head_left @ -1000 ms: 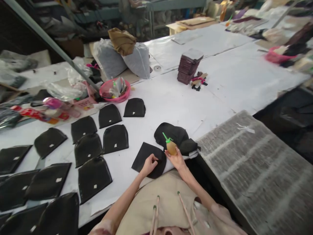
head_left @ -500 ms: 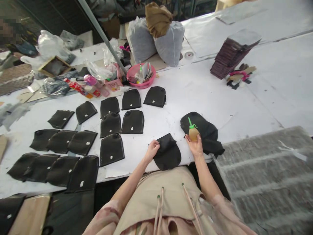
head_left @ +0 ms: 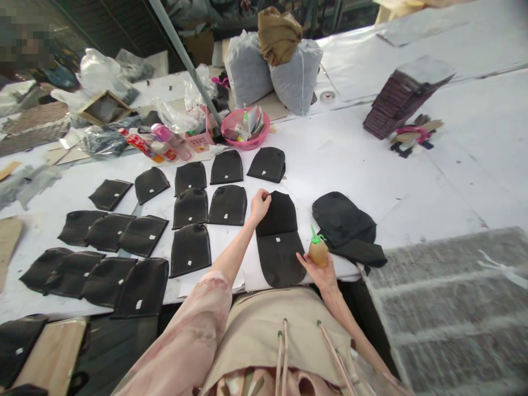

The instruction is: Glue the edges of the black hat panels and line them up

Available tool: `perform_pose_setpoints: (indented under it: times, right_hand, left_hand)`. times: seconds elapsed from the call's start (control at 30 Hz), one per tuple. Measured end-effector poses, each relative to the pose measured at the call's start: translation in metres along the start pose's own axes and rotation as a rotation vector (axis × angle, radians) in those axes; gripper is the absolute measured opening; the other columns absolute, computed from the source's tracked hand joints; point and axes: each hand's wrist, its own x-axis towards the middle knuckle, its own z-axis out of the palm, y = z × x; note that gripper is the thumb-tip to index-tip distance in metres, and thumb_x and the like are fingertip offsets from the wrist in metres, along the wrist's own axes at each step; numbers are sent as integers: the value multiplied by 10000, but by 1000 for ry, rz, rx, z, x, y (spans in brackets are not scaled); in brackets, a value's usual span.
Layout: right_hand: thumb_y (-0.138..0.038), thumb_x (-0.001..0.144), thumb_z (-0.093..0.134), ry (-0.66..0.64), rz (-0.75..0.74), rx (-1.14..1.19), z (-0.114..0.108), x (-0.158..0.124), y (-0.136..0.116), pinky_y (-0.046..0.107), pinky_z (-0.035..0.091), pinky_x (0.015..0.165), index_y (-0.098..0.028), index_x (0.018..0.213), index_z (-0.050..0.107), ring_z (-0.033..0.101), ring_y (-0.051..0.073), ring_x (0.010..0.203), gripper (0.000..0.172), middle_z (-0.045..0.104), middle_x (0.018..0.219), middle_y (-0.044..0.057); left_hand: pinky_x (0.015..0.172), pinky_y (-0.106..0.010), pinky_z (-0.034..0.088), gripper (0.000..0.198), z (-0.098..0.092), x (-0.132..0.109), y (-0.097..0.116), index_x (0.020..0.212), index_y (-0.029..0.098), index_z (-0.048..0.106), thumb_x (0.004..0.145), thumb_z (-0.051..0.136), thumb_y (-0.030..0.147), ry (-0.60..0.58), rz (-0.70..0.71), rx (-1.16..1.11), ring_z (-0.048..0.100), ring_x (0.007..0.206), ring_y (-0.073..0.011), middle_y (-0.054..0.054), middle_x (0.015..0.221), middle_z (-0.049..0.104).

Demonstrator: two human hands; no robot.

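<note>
A long black piece (head_left: 280, 253) with a rounded near end and a small white tag lies unfolded on the white table in front of me. My left hand (head_left: 260, 204) pinches its far left corner. At the piece's right edge, my right hand (head_left: 322, 270) holds a small squeeze bottle (head_left: 318, 253) of tan liquid with a green nozzle pointing up. Its index finger stretches out over the black piece. A pile of black pieces (head_left: 344, 220) lies just beyond the bottle, to the right.
Several folded black pieces (head_left: 190, 250) lie in rows on the left. Behind them stand bottles (head_left: 140, 144) and a pink basket (head_left: 246, 146). A dark red stack (head_left: 396, 102) stands at the back right, a grey quilted sheet (head_left: 449, 297) at the near right.
My left hand has moved away from me, and the black piece is now opened out lengthwise. My right hand has come nearer with the bottle, to the piece's right edge.
</note>
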Motion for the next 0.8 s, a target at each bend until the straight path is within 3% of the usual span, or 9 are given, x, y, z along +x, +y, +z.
perform_pose_setpoints:
  times: [0.13, 0.27, 0.33, 0.4, 0.47, 0.53, 0.63, 0.77, 0.8]
  right_hand:
    - [-361, 602, 827, 27, 60, -102, -24, -6, 12, 546, 479, 980, -206, 826, 689, 683, 216, 819, 305, 719, 792, 19]
    - [-353, 621, 822, 53, 58, -84, -39, -11, 11, 567, 469, 980, -215, 844, 685, 686, 225, 843, 296, 727, 823, 17]
    - [-348, 623, 824, 52, 64, -68, -41, -14, 9, 575, 459, 990, -214, 853, 691, 687, 225, 839, 298, 728, 822, 21]
    - [-344, 624, 825, 43, 72, -68, -40, -15, 9, 581, 452, 996, -215, 853, 696, 688, 225, 828, 292, 728, 816, 20]
    - [-341, 622, 827, 36, 69, -76, -38, -15, 8, 584, 445, 1001, -216, 853, 698, 691, 225, 816, 293, 728, 814, 22]
    - [-344, 621, 827, 44, 55, -84, -34, -16, 8, 584, 434, 1011, -213, 856, 699, 694, 228, 805, 298, 729, 811, 26]
    - [-347, 613, 818, 64, 41, -86, -28, -19, 5, 616, 408, 1021, -215, 835, 687, 694, 234, 789, 289, 726, 796, 19]
    - [-301, 640, 735, 200, 71, -99, -24, -33, 0, 621, 462, 974, -266, 809, 663, 689, 239, 748, 187, 707, 747, -13]
    - [-308, 664, 704, 284, 86, -106, -24, -33, -4, 609, 505, 922, -298, 811, 653, 686, 238, 736, 157, 699, 741, -27]
  left_hand:
    - [754, -287, 438, 64, 8, 4, -2, 913, 178, 568, 856, 541, 188, 5, -70, 167, 583, 821, -175, -52, 905, 617]
    - [884, -342, 427, 136, 7, -39, -9, 1004, 172, 584, 889, 519, 205, 95, 227, 359, 543, 1028, -232, -110, 1050, 593]
    - [874, -333, 434, 145, 7, -73, -12, 963, 183, 595, 928, 459, 220, -60, 430, 407, 555, 972, -213, -86, 967, 608]
    - [785, -295, 455, 180, 12, -107, -14, 905, 192, 603, 945, 433, 234, -390, 595, 459, 575, 824, -175, -47, 844, 606]
    - [774, -298, 463, 170, 21, -132, -15, 906, 188, 608, 940, 450, 242, -623, 682, 531, 583, 835, -177, -52, 859, 607]
    - [837, -338, 464, 155, 31, -146, -14, 1010, 182, 603, 914, 499, 245, -674, 649, 561, 570, 977, -213, -89, 1014, 611]
    - [917, -422, 444, 341, 43, -150, -2, 1217, 219, 542, 877, 546, 248, -676, 556, 489, 498, 1141, -266, -112, 1215, 562]
    - [883, -434, 468, 392, 40, -152, 22, 1230, 355, 552, 843, 588, 305, -661, 542, 425, 514, 1129, -262, -44, 1192, 583]
    - [872, -450, 470, 391, 36, -155, 27, 1225, 317, 568, 834, 592, 313, -651, 549, 399, 523, 1119, -281, -73, 1185, 584]
